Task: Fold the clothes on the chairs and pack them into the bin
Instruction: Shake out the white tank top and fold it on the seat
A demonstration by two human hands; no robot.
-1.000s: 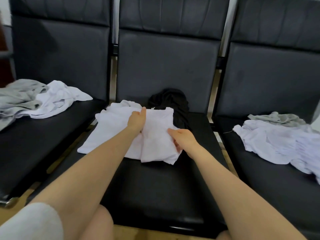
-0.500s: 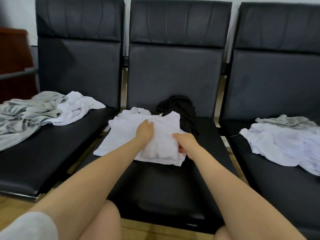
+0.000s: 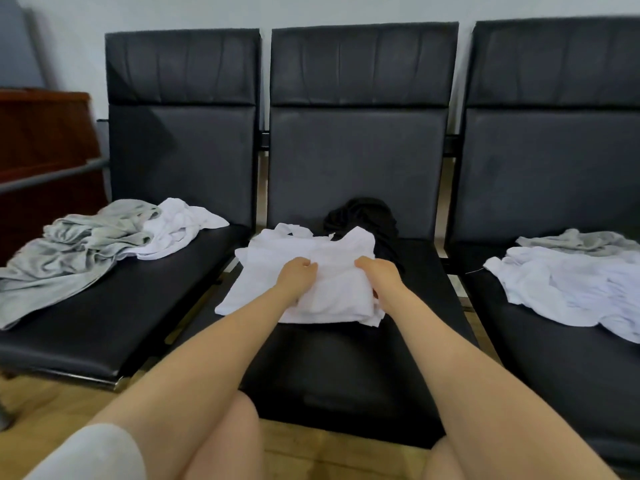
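Observation:
A partly folded white shirt [image 3: 332, 275] lies on the middle black chair seat [image 3: 346, 358]. My left hand [image 3: 294, 277] grips its left fold, and my right hand [image 3: 379, 271] grips its right side, both with fingers curled into the cloth. A crumpled black garment [image 3: 367, 218] sits just behind the shirt against the backrest. No bin is in view.
The left chair [image 3: 104, 323] holds a grey garment [image 3: 69, 251] and a white one [image 3: 176, 223]. The right chair [image 3: 571, 358] holds a white garment [image 3: 568, 289] with a grey one [image 3: 581, 240] behind it. A brown wooden cabinet [image 3: 41, 133] stands far left. Wooden floor below.
Both hands have closed on the white shirt and gathered its folded part inward. My head has moved back and up, so more of the chair backs shows.

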